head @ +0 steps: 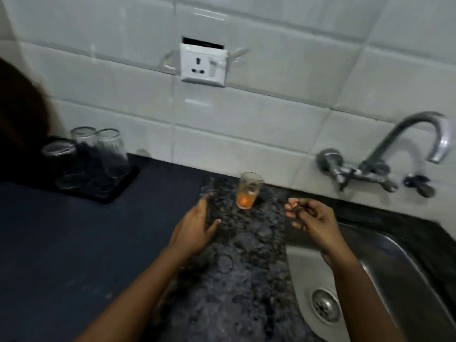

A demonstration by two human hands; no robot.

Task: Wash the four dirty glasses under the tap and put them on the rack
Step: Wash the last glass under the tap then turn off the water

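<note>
Your left hand (197, 228) hovers over the speckled countertop (237, 255) with its fingers straight and relaxed, holding nothing; just beyond your left fingertips (204, 199) and a little to their right stands the one dirty glass (248, 190), upright, with an orange residue in its bottom, apart from both hands. Your right hand (313, 219) hangs over the near-left edge of the steel sink (385, 262), its fingers loosely curled and gripping nothing; the dirty glass is off to the left of those fingertips (291, 206). The tap (419, 139) juts from the tiled wall well beyond your right fingers, up and to the right. Far to the left of your left fingers, three clean glasses (93, 156) sit upside down on the dark rack (123, 186). A white wall socket (203, 65) is mounted on the tiles above the dirty glass.
</note>
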